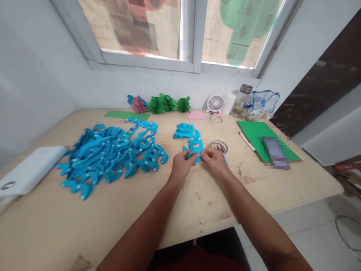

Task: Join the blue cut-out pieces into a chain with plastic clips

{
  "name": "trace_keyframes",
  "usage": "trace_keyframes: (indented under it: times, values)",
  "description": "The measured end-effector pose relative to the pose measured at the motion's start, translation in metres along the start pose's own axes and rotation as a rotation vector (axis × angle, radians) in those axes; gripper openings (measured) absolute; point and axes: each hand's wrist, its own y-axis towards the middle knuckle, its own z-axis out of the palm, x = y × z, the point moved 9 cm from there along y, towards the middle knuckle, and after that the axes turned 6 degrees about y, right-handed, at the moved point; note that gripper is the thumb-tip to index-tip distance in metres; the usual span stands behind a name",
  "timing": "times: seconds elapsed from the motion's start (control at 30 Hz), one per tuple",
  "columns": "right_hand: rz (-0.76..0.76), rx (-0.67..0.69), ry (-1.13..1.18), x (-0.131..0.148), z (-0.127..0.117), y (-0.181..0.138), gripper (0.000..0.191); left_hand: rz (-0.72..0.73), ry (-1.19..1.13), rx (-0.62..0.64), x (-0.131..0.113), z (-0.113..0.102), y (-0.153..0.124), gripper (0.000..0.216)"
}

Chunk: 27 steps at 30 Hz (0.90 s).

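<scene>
Near the middle of the table, a chain of blue paper pieces (195,143) with small white squares runs toward me from a folded blue stack (184,130). My left hand (182,164) pinches the near end of this chain from the left. At the same end, my right hand (213,160) has its thumb and fingers closed at the paper's right edge, close to a white square. The fingertips of both hands almost meet. To the left spreads a large heap of similar blue paper pieces (104,148). Silver rings of tape (219,146) lie just beyond my right hand, partly hidden by it.
A white box-like device (34,169) stands at the left. Along the wall are green paper shapes (167,103), a pink paper shape (139,104), a small fan (216,103) and a glass bottle (241,99). Right lie a pen (247,142), green sheets (256,137) and a phone (276,152).
</scene>
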Motion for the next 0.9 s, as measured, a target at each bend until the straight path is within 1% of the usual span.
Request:
trace_keyframes:
  times: [0.1,0.23,0.3,0.4,0.53,0.63,0.77,0.9]
  values:
    - [-0.001,-0.015,0.020,0.001,-0.001,0.000,0.016,-0.059,-0.159,0.062,0.001,0.005,0.001,0.027]
    - [-0.010,-0.007,0.016,0.000,-0.001,0.000,0.015,-0.132,-0.337,0.085,0.006,0.006,0.002,0.036]
    - [-0.016,0.007,0.000,0.000,0.000,0.000,0.016,-0.144,-0.330,0.084,0.008,0.006,0.001,0.034]
    - [-0.017,0.045,-0.044,0.002,0.003,-0.001,0.019,-0.111,-0.218,0.068,0.009,0.005,0.001,0.026]
    - [-0.043,0.057,-0.077,0.009,0.006,-0.002,0.029,-0.069,-0.167,0.041,0.010,0.004,0.003,0.022]
    - [-0.037,0.053,-0.065,0.007,0.006,-0.001,0.037,-0.061,-0.165,0.026,0.011,0.003,0.004,0.021]
    - [-0.021,0.078,-0.073,0.000,0.008,-0.001,0.026,-0.078,-0.175,0.022,0.012,0.004,0.002,0.019]
    - [-0.029,0.142,-0.091,-0.001,0.014,-0.004,0.021,-0.070,-0.206,0.015,0.009,0.003,0.003,0.025]
